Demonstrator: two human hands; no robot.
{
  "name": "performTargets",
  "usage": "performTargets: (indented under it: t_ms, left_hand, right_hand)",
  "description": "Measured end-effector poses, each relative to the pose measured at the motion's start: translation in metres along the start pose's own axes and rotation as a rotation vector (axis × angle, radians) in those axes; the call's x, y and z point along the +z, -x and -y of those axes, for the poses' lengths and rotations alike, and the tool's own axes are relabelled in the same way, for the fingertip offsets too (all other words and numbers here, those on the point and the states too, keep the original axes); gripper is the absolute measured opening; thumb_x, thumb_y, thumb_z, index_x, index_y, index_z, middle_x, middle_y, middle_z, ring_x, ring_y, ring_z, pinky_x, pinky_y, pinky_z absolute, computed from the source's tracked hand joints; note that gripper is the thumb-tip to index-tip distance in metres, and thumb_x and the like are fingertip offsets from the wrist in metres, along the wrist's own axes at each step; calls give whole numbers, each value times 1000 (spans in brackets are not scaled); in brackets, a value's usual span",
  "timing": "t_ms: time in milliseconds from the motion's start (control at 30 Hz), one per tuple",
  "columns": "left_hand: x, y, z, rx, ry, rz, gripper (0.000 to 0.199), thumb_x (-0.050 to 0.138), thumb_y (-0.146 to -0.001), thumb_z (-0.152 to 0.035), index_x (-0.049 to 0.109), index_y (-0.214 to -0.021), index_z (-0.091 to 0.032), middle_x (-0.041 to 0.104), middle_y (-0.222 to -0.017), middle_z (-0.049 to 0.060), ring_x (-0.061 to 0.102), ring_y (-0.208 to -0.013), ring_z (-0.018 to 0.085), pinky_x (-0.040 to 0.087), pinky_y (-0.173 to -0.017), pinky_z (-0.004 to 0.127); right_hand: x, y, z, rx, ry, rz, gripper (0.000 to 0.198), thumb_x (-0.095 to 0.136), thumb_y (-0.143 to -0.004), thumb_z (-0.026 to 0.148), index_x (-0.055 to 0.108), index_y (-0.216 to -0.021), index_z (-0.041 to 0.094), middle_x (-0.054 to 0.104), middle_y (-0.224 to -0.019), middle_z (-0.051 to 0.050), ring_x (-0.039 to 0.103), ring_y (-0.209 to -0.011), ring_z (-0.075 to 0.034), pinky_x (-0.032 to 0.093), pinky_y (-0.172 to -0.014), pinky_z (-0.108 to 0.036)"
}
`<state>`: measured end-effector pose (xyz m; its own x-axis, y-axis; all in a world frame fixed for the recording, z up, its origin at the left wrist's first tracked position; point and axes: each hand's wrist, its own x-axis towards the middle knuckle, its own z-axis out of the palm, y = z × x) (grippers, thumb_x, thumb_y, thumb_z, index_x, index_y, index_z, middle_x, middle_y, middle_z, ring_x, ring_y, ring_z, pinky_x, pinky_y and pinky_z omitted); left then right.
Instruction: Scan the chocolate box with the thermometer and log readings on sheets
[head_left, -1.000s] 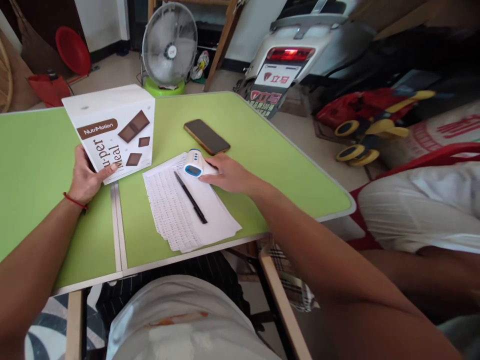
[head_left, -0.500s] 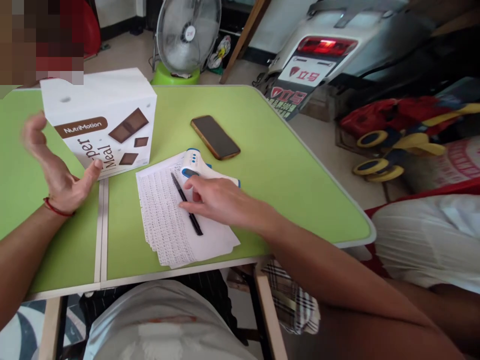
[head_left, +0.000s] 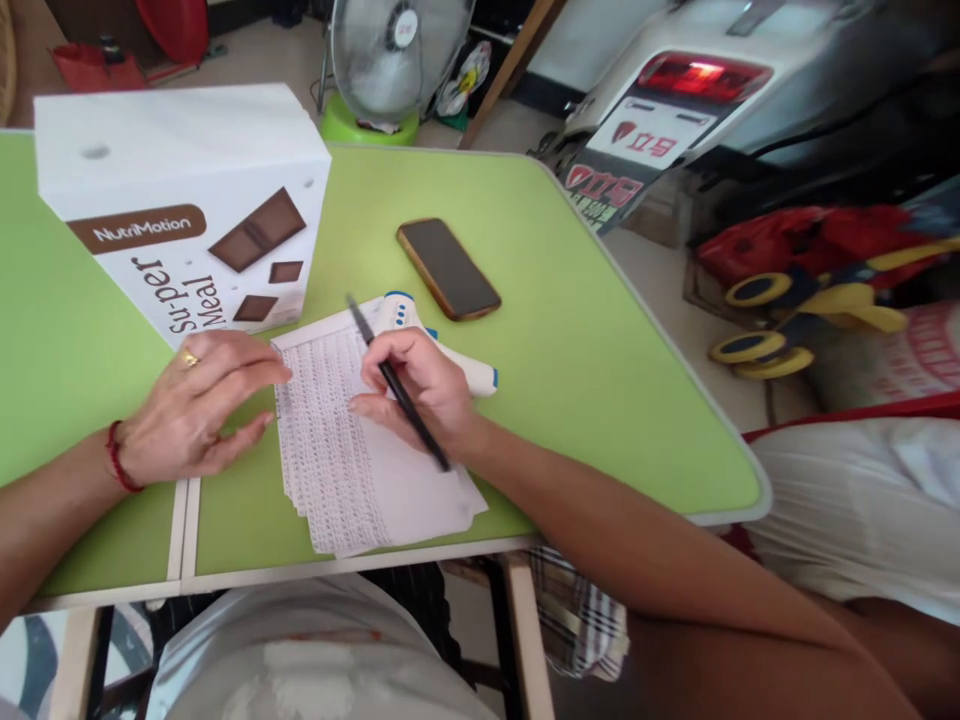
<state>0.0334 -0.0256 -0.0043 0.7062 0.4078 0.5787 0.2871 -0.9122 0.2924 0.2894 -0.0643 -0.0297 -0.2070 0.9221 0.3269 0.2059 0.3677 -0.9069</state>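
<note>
A black pen (head_left: 409, 410) is held in my right hand (head_left: 427, 390), above the sheets of paper (head_left: 330, 450) covered on the left with dense handwritten lines. The pen's grey end points up and away from me. My left hand (head_left: 206, 405), with a gold ring and a red cord bracelet, hovers at the papers' left edge, fingers apart and holding nothing. Partly hidden behind my right hand lies a white and blue handheld thermometer (head_left: 472, 372). A white NutriMotion box (head_left: 255, 270) stands just beyond my left hand.
A smartphone (head_left: 448, 268) in a brown case lies on the green folding table (head_left: 600, 400). Behind the table stand a fan (head_left: 401, 60) on a green stool and a scooter (head_left: 697, 90). Someone in white clothing (head_left: 847, 490) sits at the right.
My right hand has picked up the pen from the papers. My left hand has come from beside the box down to the papers' left edge. The view has shifted slightly.
</note>
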Motion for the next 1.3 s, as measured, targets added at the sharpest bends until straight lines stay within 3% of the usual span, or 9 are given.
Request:
performTargets:
  t_ms: [67, 133, 233, 333, 433, 567, 833, 1300]
  left_hand:
    - [2, 2, 2, -30, 42, 147, 39, 67, -84, -29, 61, -123, -29, 67, -120, 7, 62, -106, 31, 50, -91, 47]
    - [4, 4, 4, -42, 31, 276, 36, 59, -92, -31, 58, -127, -23, 62, -130, 9, 58, -116, 31, 47, -98, 48]
    - [6, 6, 4, 17, -16, 404, 38, 48, -100, -33, 51, -132, -13, 50, -145, 14, 44, -132, 34, 39, -107, 52]
    - [7, 7, 2, 80, -34, 457, 42, 44, -102, -36, 47, -134, -9, 44, -149, 18, 33, -140, 35, 32, -112, 55]
    - [9, 8, 3, 89, -46, 479, 47, 43, -102, -40, 46, -136, -8, 48, -145, 18, 33, -140, 36, 30, -114, 56]
    - [10, 10, 5, 84, -54, 483, 48, 42, -102, -43, 47, -135, -8, 51, -143, 18, 34, -140, 37, 30, -113, 57]
    - [11, 10, 4, 80, -66, 494, 52, 40, -102, -46, 47, -138, -8, 47, -146, 18, 35, -138, 36, 29, -113, 54]
    - [10, 7, 3, 86, -69, 513, 54, 38, -102, -50, 49, -136, -9, 49, -144, 18, 42, -133, 33, 28, -112, 54]
  right_hand:
    - [6, 2, -1, 47, -91, -15, 35, 55, -88, 58, 56, -85, 23, 49, -65, 3, 45, -57, -12, 44, -61, -31]
    - [9, 2, -3, 34, -188, -9, 42, 46, -92, 61, 60, -91, 22, 54, -66, 2, 50, -59, -12, 46, -62, -32]
    - [10, -1, -6, 62, -225, -26, 33, 51, -93, 50, 63, -104, 21, 62, -75, 0, 58, -65, -13, 50, -65, -32]
    - [6, -3, -9, 113, -124, -62, 16, 62, -85, 32, 63, -96, 21, 64, -78, 0, 58, -67, -11, 49, -64, -28]
    - [5, -4, -13, 120, -57, -64, 9, 64, -80, 22, 59, -87, 20, 60, -69, 4, 51, -57, -8, 43, -54, -25]
    - [9, -6, -16, 116, -55, -79, 6, 59, -82, 25, 58, -79, 20, 50, -54, 7, 42, -47, -7, 36, -46, -23]
    - [11, -8, -13, 133, 72, -184, 7, 62, -69, 18, 56, -71, 20, 54, -59, 6, 42, -49, -7, 35, -46, -23]
    - [14, -8, -10, 36, 170, -97, 10, 58, -76, 19, 55, -67, 20, 56, -60, 4, 46, -55, -9, 37, -52, -25]
